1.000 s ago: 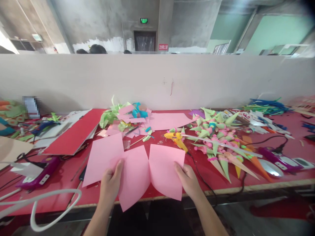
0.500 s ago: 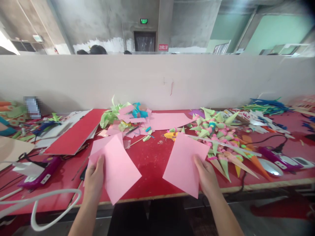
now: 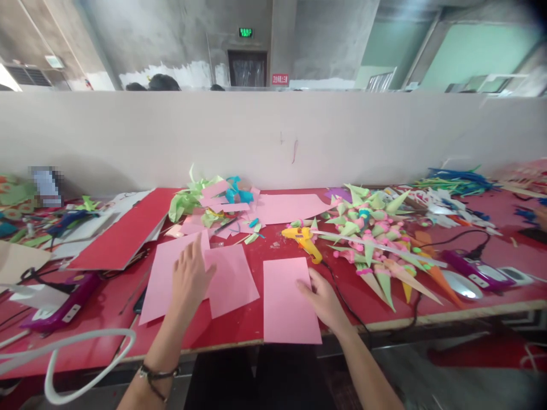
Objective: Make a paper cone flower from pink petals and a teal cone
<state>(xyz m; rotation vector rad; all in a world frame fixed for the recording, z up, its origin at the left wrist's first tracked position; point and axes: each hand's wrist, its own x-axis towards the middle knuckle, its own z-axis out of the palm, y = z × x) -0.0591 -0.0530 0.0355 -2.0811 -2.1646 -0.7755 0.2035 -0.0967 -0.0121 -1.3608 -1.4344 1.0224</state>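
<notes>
On the bench (image 3: 239, 327), the left sheet (image 3: 233, 282) has been laid down, leaving only the right sheet (image 3: 284, 310) gripped, its edge pinched by the right hand (image 3: 325, 299); by the left hand (image 3: 188, 276), fingers spread, nothing appears held.

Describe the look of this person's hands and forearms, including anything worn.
Both the left hand and the right hand are ungloved, with no rings that I can make out. The forearms show no sleeves. A thin, dark, cord-like bracelet circles the left forearm near the wrist; its finer details are too small to tell. The right wrist has none visible.
</notes>
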